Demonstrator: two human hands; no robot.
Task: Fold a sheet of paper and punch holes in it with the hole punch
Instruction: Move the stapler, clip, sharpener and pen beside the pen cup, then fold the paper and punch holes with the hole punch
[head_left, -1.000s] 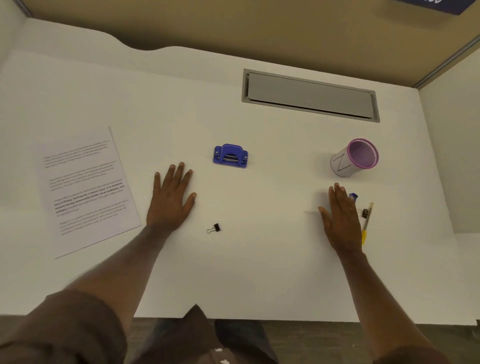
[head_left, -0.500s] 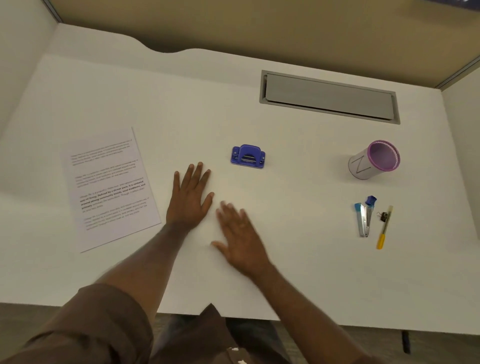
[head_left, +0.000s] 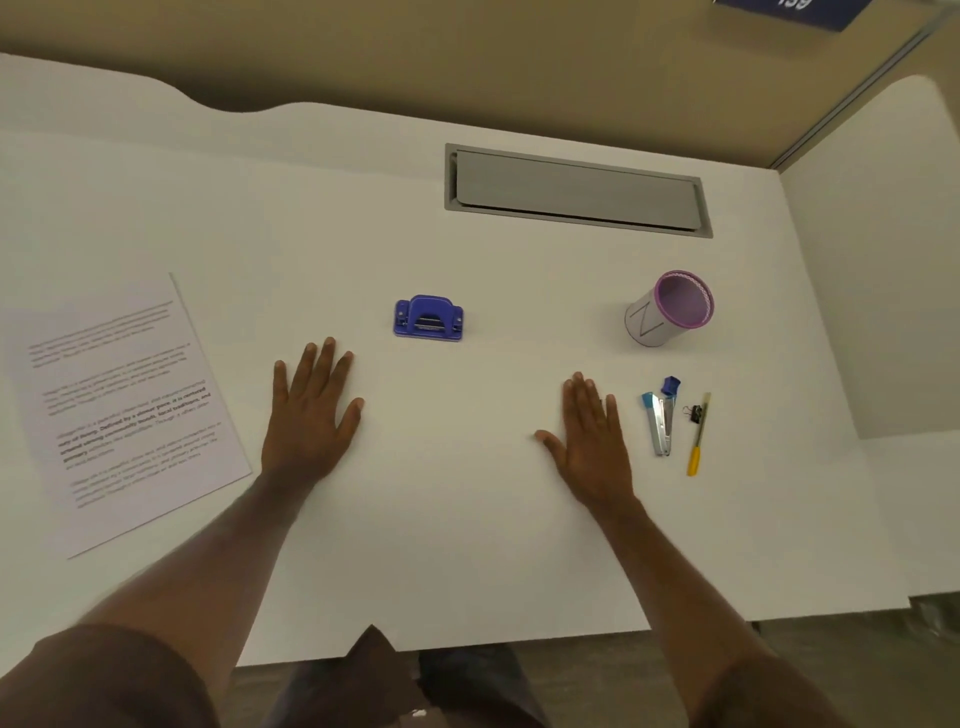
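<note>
A printed sheet of paper (head_left: 124, 410) lies flat and unfolded at the left of the white desk (head_left: 457, 519). The blue hole punch (head_left: 428, 318) stands near the desk's middle, farther back than both hands. My left hand (head_left: 311, 410) rests flat on the desk, palm down and fingers straight, between the paper and the punch and touching neither. My right hand (head_left: 592, 436) also lies flat on the desk, fingers straight, to the right of the punch. Neither hand holds anything.
A white cup with a purple rim (head_left: 670, 309) stands at the back right. Just right of my right hand lie a stapler (head_left: 660, 423), a small blue piece (head_left: 670, 385), a black binder clip (head_left: 695, 414) and a yellow pen (head_left: 698, 436). A grey cable hatch (head_left: 576, 189) sits at the back.
My right hand swept left to the desk's middle, over a small black clip, and is back at the right. That clip is no longer in view. My left hand stayed put.
</note>
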